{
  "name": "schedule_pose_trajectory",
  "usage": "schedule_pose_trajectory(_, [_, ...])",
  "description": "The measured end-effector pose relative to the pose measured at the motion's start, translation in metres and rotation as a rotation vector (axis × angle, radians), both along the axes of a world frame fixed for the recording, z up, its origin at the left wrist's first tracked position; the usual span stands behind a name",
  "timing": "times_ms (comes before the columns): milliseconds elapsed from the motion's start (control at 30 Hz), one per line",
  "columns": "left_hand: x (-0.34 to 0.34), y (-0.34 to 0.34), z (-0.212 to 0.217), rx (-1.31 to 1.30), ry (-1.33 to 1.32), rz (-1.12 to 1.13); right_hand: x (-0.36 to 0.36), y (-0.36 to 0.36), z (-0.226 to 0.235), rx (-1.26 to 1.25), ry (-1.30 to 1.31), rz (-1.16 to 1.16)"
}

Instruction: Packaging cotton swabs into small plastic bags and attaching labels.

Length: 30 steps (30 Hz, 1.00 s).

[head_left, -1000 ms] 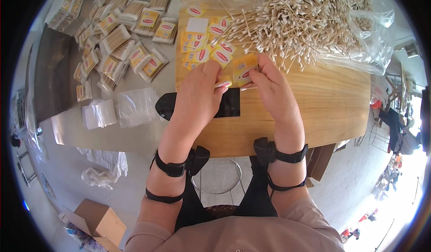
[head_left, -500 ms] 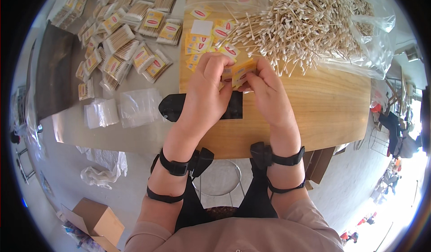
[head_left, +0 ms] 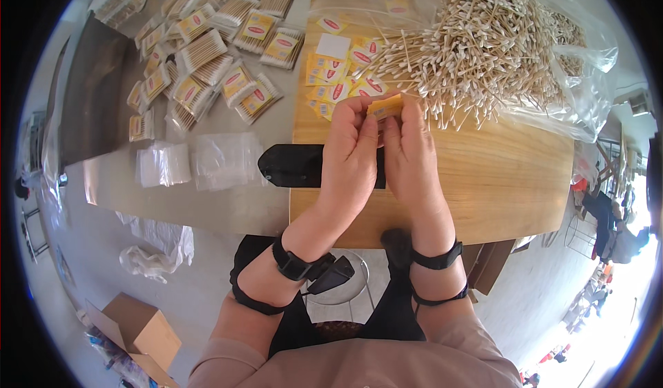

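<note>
Between them, my left hand (head_left: 351,149) and my right hand (head_left: 409,149) hold a yellow label card (head_left: 385,106) upright over the wooden board. Both thumbs press its near face, and the fingers behind it are mostly hidden. I cannot tell whether it is one card or a thin stack. Just beyond my left hand lie loose yellow and white label cards (head_left: 328,70), one of them plain white side up. A large heap of cotton swabs (head_left: 476,49) spreads past my right hand. Under my left hand runs a flat black strip with a pointed end (head_left: 290,166).
Filled packs of cotton swabs (head_left: 200,49) are piled on the metal table at the far left. Clear plastic bags (head_left: 224,161) lie in front of them. A clear plastic sheet (head_left: 587,105) surrounds the swab heap. On the floor at lower left stands an open cardboard box (head_left: 145,333).
My hands have come closer together, with the left one moving right. The card, earlier bent or fanned between the fingers, is now held more upright. The view has shifted slightly.
</note>
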<state>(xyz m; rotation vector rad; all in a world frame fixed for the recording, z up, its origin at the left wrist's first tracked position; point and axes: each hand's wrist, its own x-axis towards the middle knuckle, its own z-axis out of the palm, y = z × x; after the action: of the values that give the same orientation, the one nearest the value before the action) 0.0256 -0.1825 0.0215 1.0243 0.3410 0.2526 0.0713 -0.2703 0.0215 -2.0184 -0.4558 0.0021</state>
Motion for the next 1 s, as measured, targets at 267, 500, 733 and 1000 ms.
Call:
schedule_pose_trajectory(267, [0.008,0.062,0.004,1.028,-0.01,0.028,0.012,-0.012,0.018,0.241,0.498,-0.056])
schedule_pose_trajectory(500, [0.008,0.091,-0.01,1.465,-0.081,-0.163,0.026,-0.03,0.018,0.423,0.479,-0.082])
schedule_pose_trajectory(733, [0.005,0.092,-0.002,1.593,-0.023,-0.221,0.024,-0.03,0.021,0.426,0.51,-0.041])
schedule_pose_trajectory(1000, [0.002,0.086,0.01,1.678,-0.037,-0.267,0.026,-0.036,0.029,0.512,0.54,-0.011])
